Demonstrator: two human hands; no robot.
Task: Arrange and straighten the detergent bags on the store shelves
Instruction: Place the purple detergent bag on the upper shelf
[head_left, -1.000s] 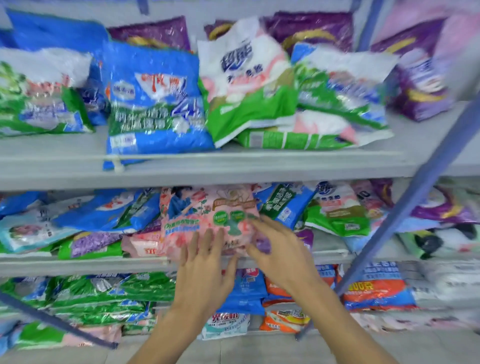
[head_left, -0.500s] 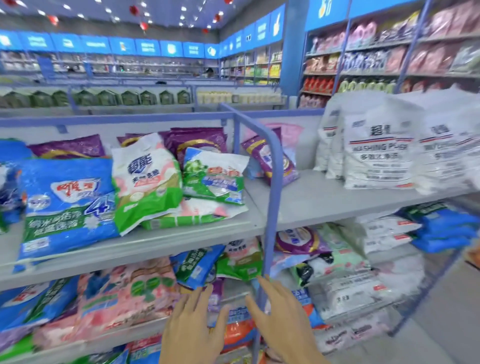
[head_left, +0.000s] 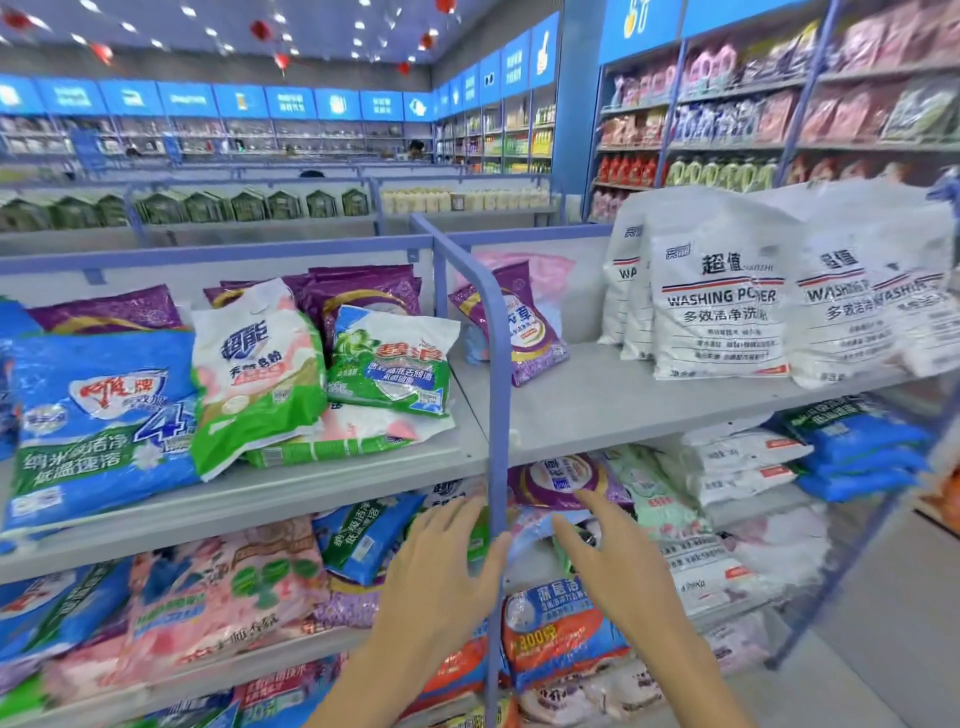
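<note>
You are holding both hands out before the middle shelf (head_left: 234, 670).
Your left hand (head_left: 441, 566) and right hand (head_left: 613, 566) are hovering released, fingers spread, either side of the post (head_left: 497, 415); beyond, a pink bag (head_left: 223, 587) and purple bag (head_left: 561, 478) are lying there, white bags (head_left: 717, 296) standing above.

Plainly a supermarket: grey shelves (head_left: 597, 410) heaped with detergent bags (head_left: 104, 415) either side of the blue shelf post (head_left: 497, 389), bottle-lined wall racks (head_left: 727, 145) and blue signs (head_left: 291, 102) behind it.
</note>
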